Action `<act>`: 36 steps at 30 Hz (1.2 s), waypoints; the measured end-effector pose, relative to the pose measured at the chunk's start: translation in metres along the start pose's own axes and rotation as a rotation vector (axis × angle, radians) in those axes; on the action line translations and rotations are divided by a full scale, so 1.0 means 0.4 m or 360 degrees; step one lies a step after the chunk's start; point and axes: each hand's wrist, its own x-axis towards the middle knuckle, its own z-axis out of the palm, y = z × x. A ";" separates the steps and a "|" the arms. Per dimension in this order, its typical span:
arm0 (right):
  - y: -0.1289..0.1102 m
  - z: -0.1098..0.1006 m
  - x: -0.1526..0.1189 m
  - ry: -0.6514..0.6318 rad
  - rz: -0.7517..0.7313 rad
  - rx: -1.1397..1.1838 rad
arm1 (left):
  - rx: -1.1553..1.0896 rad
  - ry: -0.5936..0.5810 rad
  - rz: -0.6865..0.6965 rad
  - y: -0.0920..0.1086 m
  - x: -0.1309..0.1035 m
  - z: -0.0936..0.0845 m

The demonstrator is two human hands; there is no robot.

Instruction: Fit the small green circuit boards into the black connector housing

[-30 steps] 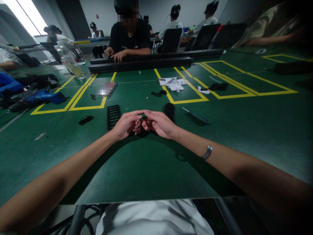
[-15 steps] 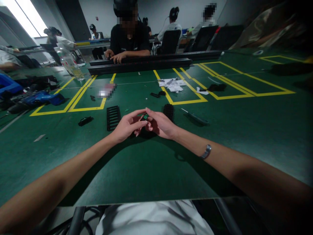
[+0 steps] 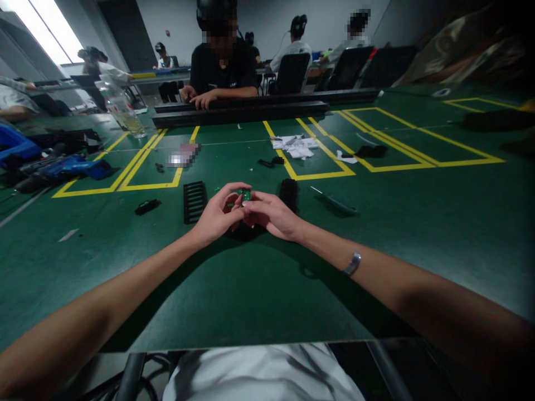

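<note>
Hands [image 3: 278, 216], half-curled, are pinching and partly hiding a small green board [image 3: 246, 195] beside a slotted black plastic rack [image 3: 194, 203].

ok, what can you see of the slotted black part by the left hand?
The slotted black part looks like matte plastic: a rectangular frame with a column of crosswise slots. It lies on the green table, left of the left hand, close beside it; whether they touch is unclear.

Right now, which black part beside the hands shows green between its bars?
The barred rack by the left hand; the block by the right hand shows none.
</note>
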 end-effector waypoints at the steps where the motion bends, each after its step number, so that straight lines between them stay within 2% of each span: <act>1: 0.001 0.001 0.000 -0.0017 -0.0021 -0.0008 | 0.0032 0.0012 0.0029 0.000 0.000 0.000; 7: 0.010 -0.007 0.004 -0.0096 -0.0060 -0.0035 | 0.0115 0.0027 0.0083 0.000 -0.002 0.003; 16: 0.006 -0.004 0.003 -0.0068 -0.0003 0.0040 | 0.0232 0.0022 0.0169 -0.003 -0.006 0.008; 20: 0.005 -0.001 0.003 -0.0064 -0.0023 0.0012 | 0.0214 0.0020 0.0133 -0.003 -0.005 0.002; 26: 0.005 0.003 0.005 -0.0029 -0.0046 -0.0006 | 0.0045 -0.0153 -0.0018 0.005 -0.008 -0.006; 32: 0.010 -0.002 0.005 -0.0104 -0.0073 -0.0056 | 0.0262 -0.0033 0.0100 0.012 -0.012 0.004; 36: 0.009 -0.003 0.003 -0.0067 -0.0033 -0.0070 | 0.0244 -0.0042 0.0117 0.011 -0.014 0.010</act>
